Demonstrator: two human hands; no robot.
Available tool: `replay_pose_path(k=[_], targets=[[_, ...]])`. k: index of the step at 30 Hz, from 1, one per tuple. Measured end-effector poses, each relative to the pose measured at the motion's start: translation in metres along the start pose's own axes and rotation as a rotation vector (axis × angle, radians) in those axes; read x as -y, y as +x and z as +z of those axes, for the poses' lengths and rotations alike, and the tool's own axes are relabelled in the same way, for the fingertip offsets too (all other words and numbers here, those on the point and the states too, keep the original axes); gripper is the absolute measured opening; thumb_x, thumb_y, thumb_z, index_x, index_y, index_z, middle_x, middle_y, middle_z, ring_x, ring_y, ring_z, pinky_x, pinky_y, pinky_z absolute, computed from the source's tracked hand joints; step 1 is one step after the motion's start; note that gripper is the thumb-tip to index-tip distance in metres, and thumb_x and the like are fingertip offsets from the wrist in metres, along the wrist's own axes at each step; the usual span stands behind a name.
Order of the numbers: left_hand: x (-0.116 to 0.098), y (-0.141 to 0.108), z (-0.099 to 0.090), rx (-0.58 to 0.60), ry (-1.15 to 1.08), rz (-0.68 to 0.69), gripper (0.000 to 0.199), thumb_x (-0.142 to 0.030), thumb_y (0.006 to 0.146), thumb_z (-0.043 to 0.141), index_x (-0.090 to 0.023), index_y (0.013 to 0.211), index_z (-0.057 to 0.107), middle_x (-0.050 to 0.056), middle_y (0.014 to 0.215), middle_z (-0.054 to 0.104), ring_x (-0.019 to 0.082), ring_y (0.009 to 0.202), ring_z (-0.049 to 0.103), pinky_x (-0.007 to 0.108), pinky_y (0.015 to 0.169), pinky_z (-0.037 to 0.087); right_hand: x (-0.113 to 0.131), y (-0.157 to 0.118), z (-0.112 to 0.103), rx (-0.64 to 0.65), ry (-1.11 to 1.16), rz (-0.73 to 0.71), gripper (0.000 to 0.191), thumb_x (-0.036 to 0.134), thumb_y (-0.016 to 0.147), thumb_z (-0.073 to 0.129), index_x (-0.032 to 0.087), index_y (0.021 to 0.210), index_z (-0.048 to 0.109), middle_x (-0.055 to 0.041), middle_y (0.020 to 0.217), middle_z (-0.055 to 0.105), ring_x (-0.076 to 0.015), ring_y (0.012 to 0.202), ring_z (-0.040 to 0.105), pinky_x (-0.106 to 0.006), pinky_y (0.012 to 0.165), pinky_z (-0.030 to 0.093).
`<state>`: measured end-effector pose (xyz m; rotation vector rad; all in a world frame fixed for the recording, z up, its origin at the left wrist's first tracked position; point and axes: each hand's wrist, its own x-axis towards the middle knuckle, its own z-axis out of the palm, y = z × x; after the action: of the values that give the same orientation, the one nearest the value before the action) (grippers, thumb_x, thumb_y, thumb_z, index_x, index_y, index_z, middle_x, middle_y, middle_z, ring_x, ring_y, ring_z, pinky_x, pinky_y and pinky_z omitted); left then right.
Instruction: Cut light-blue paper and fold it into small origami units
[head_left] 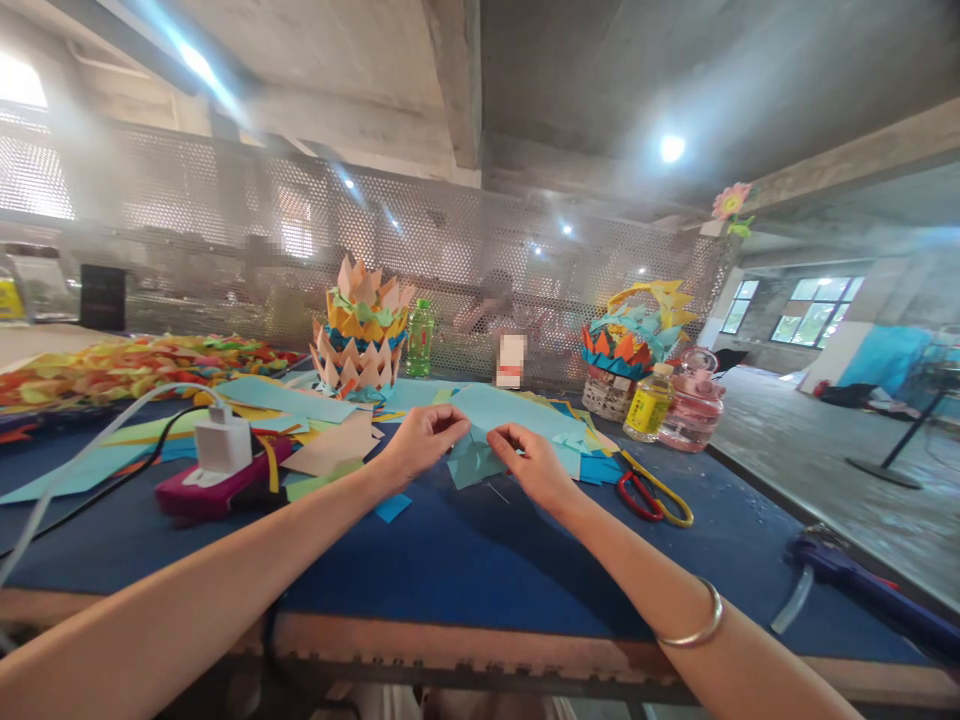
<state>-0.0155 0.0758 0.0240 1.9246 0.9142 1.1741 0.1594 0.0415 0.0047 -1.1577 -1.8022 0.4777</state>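
Between my two hands is a small piece of light blue-green paper (472, 468), held a little above the blue table top. My left hand (430, 436) pinches its upper left part between thumb and fingertips. At its right edge my right hand (531, 462) has thumb and fingers closed on the paper. A thin pale strip (498, 492) lies just beneath. Behind the hands are larger light blue paper sheets (517, 408). Red-and-yellow-handled scissors (654, 495) rest right of my right hand.
Paper petal crowns (360, 335) stand stacked at back left, and another stack (637, 330) sits back right beside a yellow-labelled bottle (649, 405) and a pink jug (691, 410). A purple power strip (217, 490) with cables lies left. A glue gun (840, 565) lies right. A perforated screen (450, 250) closes the back.
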Motion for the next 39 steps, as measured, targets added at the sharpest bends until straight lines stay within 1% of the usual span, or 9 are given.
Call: replay_pose_path(k=[6,10,12,17,24,29,31,36,39], targets=[[-0.007,-0.004,0.002,0.104,-0.058,-0.102,0.024,-0.038,0.069,0.058,-0.014,0.069,0.06,-0.004,0.055,0.051,0.009,0.052,0.048,0.02,0.053,0.041,0.0,0.0,-0.001,-0.054,-0.026,-0.002,0.027,0.042,0.078,0.051,0.016,0.08,0.06,-0.0011,0.068,0.058,-0.0129,0.063,0.05,-0.022,0.057,0.04],[-0.008,-0.007,0.003,0.258,-0.007,-0.136,0.026,-0.04,0.066,0.062,-0.014,0.066,0.059,-0.004,0.048,0.05,0.009,0.046,0.049,0.02,0.047,0.037,0.002,0.0,-0.002,-0.072,-0.021,0.006,0.028,0.043,0.076,0.053,0.016,0.082,0.06,-0.0005,0.068,0.058,-0.0128,0.063,0.05,-0.022,0.057,0.04],[-0.008,-0.007,0.003,0.277,-0.018,-0.15,0.026,-0.04,0.064,0.064,-0.014,0.064,0.059,-0.004,0.047,0.051,0.009,0.044,0.049,0.02,0.046,0.036,0.003,0.0,-0.002,-0.082,0.003,0.004,0.029,0.044,0.075,0.054,0.017,0.084,0.06,-0.0011,0.072,0.059,-0.0131,0.065,0.051,-0.022,0.058,0.041],[-0.007,-0.005,0.0,0.144,-0.234,-0.239,0.026,-0.039,0.06,0.069,-0.014,0.061,0.06,-0.002,0.056,0.055,0.009,0.052,0.051,0.021,0.052,0.04,0.002,0.002,-0.001,-0.063,0.186,0.07,0.047,0.043,0.07,0.061,0.016,0.106,0.049,-0.0016,0.074,0.062,-0.0131,0.062,0.054,-0.024,0.059,0.044],[-0.006,-0.004,-0.004,0.09,-0.337,-0.342,0.027,-0.038,0.059,0.072,-0.013,0.065,0.064,0.001,0.062,0.059,0.011,0.06,0.053,0.021,0.055,0.042,-0.005,0.002,0.003,0.053,0.17,0.048,0.029,0.04,0.071,0.06,0.014,0.084,0.06,-0.0037,0.075,0.063,-0.0149,0.069,0.056,-0.025,0.062,0.044],[-0.004,-0.004,-0.002,0.115,-0.401,-0.36,0.029,-0.036,0.057,0.074,-0.013,0.073,0.066,0.003,0.068,0.063,0.011,0.061,0.055,0.022,0.055,0.044,-0.003,0.001,0.005,0.085,0.197,0.03,0.03,0.04,0.072,0.06,0.013,0.086,0.06,-0.0032,0.072,0.062,-0.0145,0.067,0.055,-0.024,0.059,0.044],[-0.004,-0.003,-0.003,0.112,-0.455,-0.384,0.027,-0.034,0.057,0.075,-0.013,0.073,0.066,0.002,0.067,0.064,0.01,0.058,0.055,0.022,0.056,0.044,-0.001,0.0,0.004,0.062,0.196,0.017,0.032,0.04,0.075,0.056,0.015,0.094,0.057,-0.0028,0.072,0.06,-0.014,0.066,0.055,-0.023,0.056,0.044],[-0.01,-0.001,-0.005,0.071,-0.556,-0.481,0.025,-0.027,0.057,0.076,-0.011,0.073,0.066,0.002,0.065,0.065,0.009,0.056,0.057,0.022,0.059,0.046,0.004,-0.001,-0.003,-0.1,0.133,-0.127,0.036,0.019,0.082,0.04,0.022,0.118,0.039,-0.0044,0.092,0.054,-0.0116,0.071,0.053,-0.022,0.056,0.044],[-0.013,-0.003,-0.005,0.046,-0.566,-0.53,0.022,-0.024,0.057,0.075,-0.011,0.07,0.065,0.002,0.062,0.065,0.008,0.053,0.057,0.022,0.057,0.046,0.006,-0.002,-0.007,-0.078,-0.006,-0.263,0.042,0.007,0.078,0.037,0.025,0.115,0.046,-0.0046,0.097,0.049,-0.0113,0.075,0.052,-0.023,0.062,0.044]])
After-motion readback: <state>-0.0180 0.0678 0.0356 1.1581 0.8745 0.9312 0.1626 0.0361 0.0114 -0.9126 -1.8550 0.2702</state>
